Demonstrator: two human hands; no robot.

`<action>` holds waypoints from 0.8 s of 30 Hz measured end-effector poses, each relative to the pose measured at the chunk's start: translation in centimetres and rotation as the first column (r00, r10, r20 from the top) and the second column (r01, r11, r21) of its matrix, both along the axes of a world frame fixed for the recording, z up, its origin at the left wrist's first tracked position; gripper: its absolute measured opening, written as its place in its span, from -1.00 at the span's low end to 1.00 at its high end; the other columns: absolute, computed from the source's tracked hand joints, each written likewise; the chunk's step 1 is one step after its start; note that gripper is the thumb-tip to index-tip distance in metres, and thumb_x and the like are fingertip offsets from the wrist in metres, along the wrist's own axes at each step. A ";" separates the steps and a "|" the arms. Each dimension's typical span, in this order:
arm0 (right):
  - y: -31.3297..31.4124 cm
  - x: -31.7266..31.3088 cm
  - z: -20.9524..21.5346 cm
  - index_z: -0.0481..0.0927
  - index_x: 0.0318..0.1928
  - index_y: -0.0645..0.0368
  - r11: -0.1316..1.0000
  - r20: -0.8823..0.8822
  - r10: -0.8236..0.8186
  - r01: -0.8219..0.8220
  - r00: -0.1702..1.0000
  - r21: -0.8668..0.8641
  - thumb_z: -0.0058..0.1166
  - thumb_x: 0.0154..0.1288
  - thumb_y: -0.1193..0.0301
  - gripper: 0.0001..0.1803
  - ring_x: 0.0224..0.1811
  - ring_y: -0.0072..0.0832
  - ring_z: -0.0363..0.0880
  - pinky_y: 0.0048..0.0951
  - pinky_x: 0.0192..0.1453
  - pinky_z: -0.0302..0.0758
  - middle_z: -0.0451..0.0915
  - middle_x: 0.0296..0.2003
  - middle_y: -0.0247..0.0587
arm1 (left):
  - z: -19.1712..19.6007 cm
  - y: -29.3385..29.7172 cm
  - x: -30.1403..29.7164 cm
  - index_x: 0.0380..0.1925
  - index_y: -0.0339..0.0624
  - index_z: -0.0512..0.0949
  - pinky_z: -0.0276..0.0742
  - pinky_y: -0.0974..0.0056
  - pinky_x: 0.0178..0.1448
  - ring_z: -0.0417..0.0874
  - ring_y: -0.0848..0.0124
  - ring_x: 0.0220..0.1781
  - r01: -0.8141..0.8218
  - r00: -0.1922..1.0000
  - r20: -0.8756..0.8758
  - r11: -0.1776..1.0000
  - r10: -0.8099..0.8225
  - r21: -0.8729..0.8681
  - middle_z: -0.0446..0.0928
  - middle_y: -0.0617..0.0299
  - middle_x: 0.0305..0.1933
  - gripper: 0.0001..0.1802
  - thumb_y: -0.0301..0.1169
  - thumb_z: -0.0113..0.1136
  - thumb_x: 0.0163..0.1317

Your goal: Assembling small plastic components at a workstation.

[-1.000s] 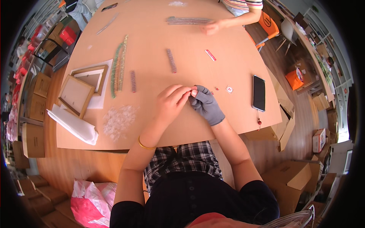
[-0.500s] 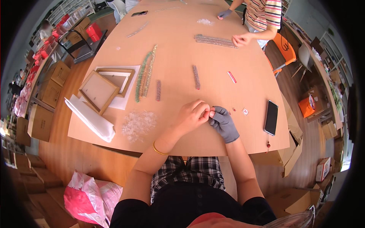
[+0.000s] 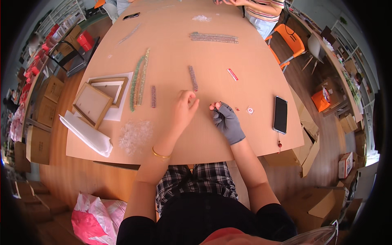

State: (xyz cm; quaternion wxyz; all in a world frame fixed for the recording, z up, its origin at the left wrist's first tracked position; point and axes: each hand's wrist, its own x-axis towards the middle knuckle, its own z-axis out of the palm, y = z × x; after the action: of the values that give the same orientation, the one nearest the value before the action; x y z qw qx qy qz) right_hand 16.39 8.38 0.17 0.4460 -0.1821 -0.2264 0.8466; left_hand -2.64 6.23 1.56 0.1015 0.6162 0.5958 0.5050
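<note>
My left hand [image 3: 183, 109], bare with a gold bangle at the wrist, is over the table just short of a short, dark speckled strip [image 3: 192, 77] with a red near end. Its fingers are bent and the thumb stands apart, with nothing visible between them. To its right, my right hand [image 3: 228, 124] wears a grey fingerless glove and is closed, fingertips curled together. Whatever it may hold is too small to make out. A tiny red piece [image 3: 237, 109] and a small white square packet with a red mark [image 3: 250, 110] lie right of the glove.
Left on the table [image 3: 171, 53] are another short strip [image 3: 154, 97], long green and gold strips [image 3: 141, 81], picture frames [image 3: 92, 104], a white roll [image 3: 87, 134] and clear scraps [image 3: 135, 136]. A phone [image 3: 280, 114] lies right; farther off are bundled strips [image 3: 214, 38] and a co-worker [image 3: 263, 14].
My hands have come apart, the left moving left and away from me toward the short strip. The co-worker's hand has withdrawn from the bundled strips. The view has shifted slightly.
</note>
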 end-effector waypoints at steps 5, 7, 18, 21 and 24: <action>-0.4 -1.1 0.0 0.60 -0.19 0.24 0.998 0.026 -0.055 0.056 0.998 -0.038 0.19 0.39 0.55 -0.95 -0.12 -0.54 0.67 -0.66 -0.20 0.58 0.67 -0.18 -0.21 | -1.1 6.8 -4.3 0.16 -0.24 0.45 0.48 0.06 0.28 0.55 0.05 0.24 -0.107 0.971 -0.201 0.988 0.128 0.110 0.53 -0.04 0.21 -0.58 -0.42 0.19 0.32; -0.7 -1.8 0.4 0.59 -0.19 0.24 0.995 0.034 -0.094 0.095 0.995 -0.041 0.18 0.41 0.50 -0.93 -0.26 -0.60 0.67 -0.69 -0.17 0.64 0.67 -0.22 -0.21 | -1.7 8.8 -5.1 0.28 -0.29 0.36 0.33 0.05 0.42 0.41 0.03 0.38 -0.104 0.955 -0.273 0.993 0.115 0.053 0.40 -0.09 0.35 -0.48 -0.28 0.10 0.39; -0.5 -1.5 0.2 0.60 -0.17 0.19 0.999 0.009 -0.040 0.040 0.999 0.029 0.22 0.38 0.52 -0.93 -0.19 -0.56 0.67 -0.66 -0.24 0.54 0.69 -0.18 -0.22 | -2.6 8.8 -0.8 0.49 -0.36 0.13 -0.07 0.00 0.65 0.01 0.03 0.65 -0.173 0.872 -0.488 0.955 0.034 -0.243 0.02 -0.11 0.62 -0.16 0.14 -0.26 0.51; -0.9 -1.7 0.6 0.60 -0.17 0.21 0.996 0.058 -0.085 0.084 0.995 0.013 0.19 0.41 0.50 -0.94 -0.19 -0.57 0.67 -0.67 -0.21 0.58 0.68 -0.19 -0.22 | -2.2 8.5 -0.9 0.45 -0.30 0.25 0.04 0.00 0.61 0.09 0.02 0.62 -0.153 0.886 -0.459 0.976 0.065 -0.157 0.15 -0.11 0.57 -0.30 -0.02 -0.10 0.51; -0.9 -0.9 0.2 0.60 -0.17 0.21 0.994 0.088 -0.108 0.110 0.990 -0.021 0.19 0.41 0.50 -0.94 -0.21 -0.57 0.67 -0.66 -0.24 0.58 0.68 -0.23 -0.22 | 0.5 5.0 0.1 0.28 -0.28 0.47 0.41 0.08 0.41 0.45 0.09 0.43 0.026 0.995 -0.099 0.999 -0.024 0.019 0.49 -0.11 0.33 -0.52 -0.26 0.08 0.46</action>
State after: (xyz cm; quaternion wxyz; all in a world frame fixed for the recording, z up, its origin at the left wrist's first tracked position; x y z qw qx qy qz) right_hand 15.45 7.45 0.33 0.4788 -0.2367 -0.2243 0.8151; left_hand -2.49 11.22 2.08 0.0720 0.6490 0.5869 0.4787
